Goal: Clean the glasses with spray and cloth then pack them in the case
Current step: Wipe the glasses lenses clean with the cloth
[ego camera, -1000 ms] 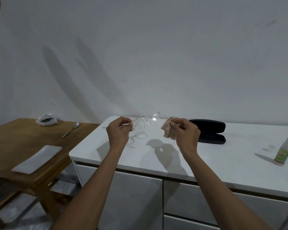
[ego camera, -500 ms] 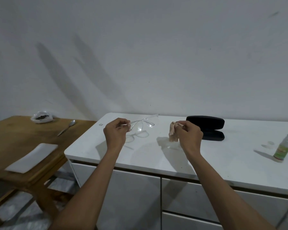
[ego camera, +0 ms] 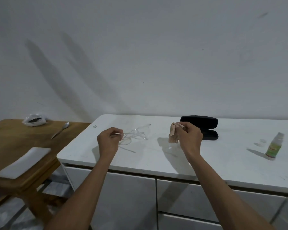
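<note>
My left hand (ego camera: 109, 141) pinches one temple of the clear-framed glasses (ego camera: 136, 133), which hang low over the white countertop (ego camera: 206, 163), arms unfolded. My right hand (ego camera: 189, 138) pinches a beige cloth (ego camera: 173, 133) that dangles just above the counter, well apart from the glasses. The black glasses case (ego camera: 200, 122) lies open behind my right hand. A small green-labelled spray bottle (ego camera: 274, 146) stands upright at the right, its clear cap (ego camera: 263, 141) lying beside it.
A wooden table (ego camera: 12, 146) stands to the left, lower than the counter, with a white rectangular plate (ego camera: 23, 162), a spoon (ego camera: 61, 129) and a small plastic bag (ego camera: 34, 120). White cabinet drawers (ego camera: 131, 196) sit under the counter. A bare wall rises behind.
Both hands have dropped toward the counter and moved apart. The cloth has come off the lens, and the glasses now hang lower, close to the surface.
</note>
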Available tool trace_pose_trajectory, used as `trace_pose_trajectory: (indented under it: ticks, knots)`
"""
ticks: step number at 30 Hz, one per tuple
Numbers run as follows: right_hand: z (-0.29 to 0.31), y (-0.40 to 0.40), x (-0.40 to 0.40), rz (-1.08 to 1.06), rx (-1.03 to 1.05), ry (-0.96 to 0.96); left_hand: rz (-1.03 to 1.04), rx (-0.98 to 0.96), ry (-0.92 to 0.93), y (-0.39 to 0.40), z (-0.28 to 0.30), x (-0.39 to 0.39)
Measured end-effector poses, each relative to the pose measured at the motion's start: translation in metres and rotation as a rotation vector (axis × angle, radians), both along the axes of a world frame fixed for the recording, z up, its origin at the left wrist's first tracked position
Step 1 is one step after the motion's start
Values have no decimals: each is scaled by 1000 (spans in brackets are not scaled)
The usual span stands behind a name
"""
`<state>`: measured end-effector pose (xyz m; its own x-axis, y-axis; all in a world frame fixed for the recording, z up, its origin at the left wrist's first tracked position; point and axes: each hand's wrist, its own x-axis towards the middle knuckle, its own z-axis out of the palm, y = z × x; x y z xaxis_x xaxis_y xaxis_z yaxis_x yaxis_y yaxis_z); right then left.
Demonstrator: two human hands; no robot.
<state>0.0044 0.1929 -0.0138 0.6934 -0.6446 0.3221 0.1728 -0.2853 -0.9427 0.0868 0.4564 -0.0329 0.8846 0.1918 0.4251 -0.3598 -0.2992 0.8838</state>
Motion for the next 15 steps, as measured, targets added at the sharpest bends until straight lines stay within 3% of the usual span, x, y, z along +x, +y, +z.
trace_pose_trajectory:
  ticks: [15]
  knots:
    - [24, -18, -15, 112, -12, -3, -24, 214, -97, 22, -17, 5]
